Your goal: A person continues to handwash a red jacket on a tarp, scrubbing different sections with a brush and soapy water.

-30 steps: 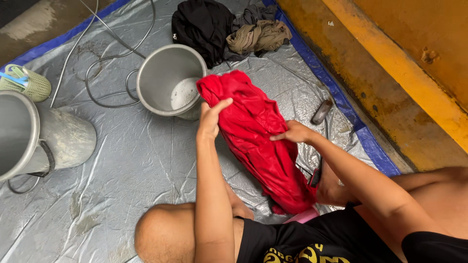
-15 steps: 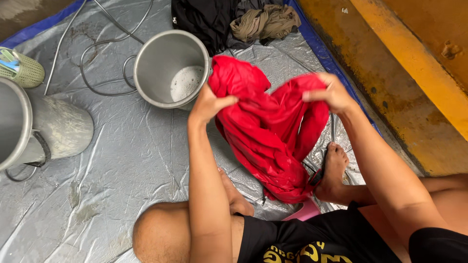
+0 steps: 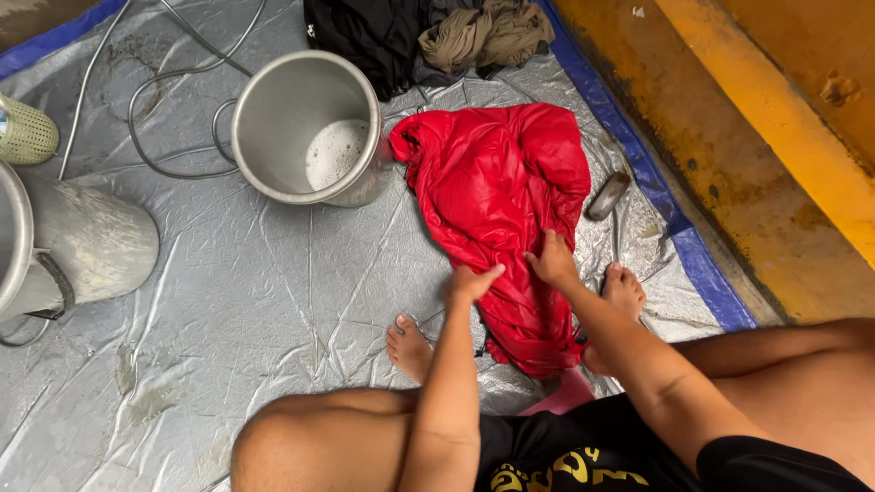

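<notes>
A red wet garment (image 3: 497, 196) lies spread on the silver tarpaulin (image 3: 255, 301) in front of me. My left hand (image 3: 470, 283) rests on its near part, fingers flat on the cloth. My right hand (image 3: 553, 259) presses on the same part just to the right, fingers spread. Neither hand has the cloth bunched in a grip. The garment's far edge touches a metal pot (image 3: 305, 128) with soapy foam in its bottom. My bare feet (image 3: 410, 346) (image 3: 623, 290) sit either side of the garment's near end.
A second metal pot (image 3: 64, 241) stands at the left edge with a pale green basket (image 3: 25, 132) behind it. A hose (image 3: 173, 87) loops behind the pots. Dark and tan clothes (image 3: 428, 32) are piled at the far edge. A small brush (image 3: 608, 195) lies by the blue border; a yellow kerb (image 3: 775, 118) runs along the right.
The garment was held up and opened between both hands; now it lies flat on the tarpaulin and both hands have come down to its near part.
</notes>
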